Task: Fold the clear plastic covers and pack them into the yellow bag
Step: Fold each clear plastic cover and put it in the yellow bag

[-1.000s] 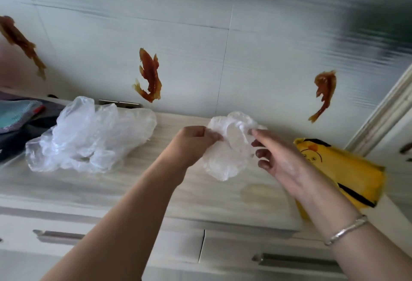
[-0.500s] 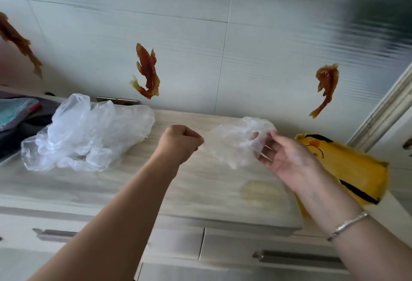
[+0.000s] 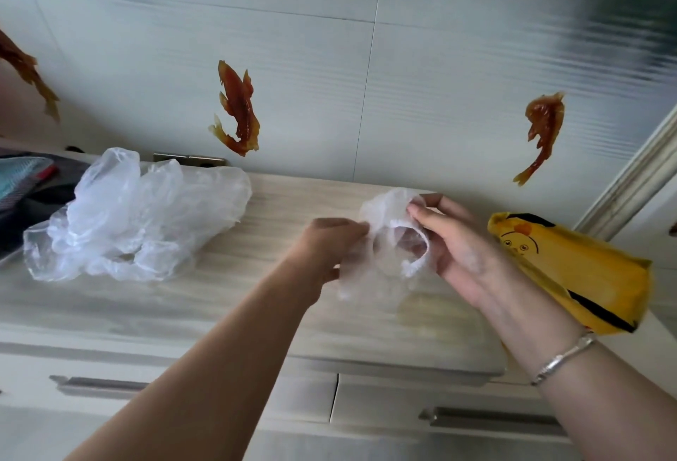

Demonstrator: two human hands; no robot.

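Left hand [image 3: 329, 244] regrasped cover [image 3: 381, 252]; hands closer.

- cover [image 3: 381, 241]: thin clear crinkly plastic
- bag [image 3: 582, 274]: yellow, matt
- countertop [image 3: 256, 299]: pale woodgrain, smooth
- wall tiles [image 3: 439, 57]: glossy
- bracelet [image 3: 560, 360]: shiny metal

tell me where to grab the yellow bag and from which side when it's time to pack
Probably the near end of the yellow bag, the one hanging past the cabinet top's right edge, reached from the right. It lies flat, printed end toward the wall, so the overhang gives fingers room to close round it. Which end opens cannot be told. Both the left hand and the right hand hold the clear cover.
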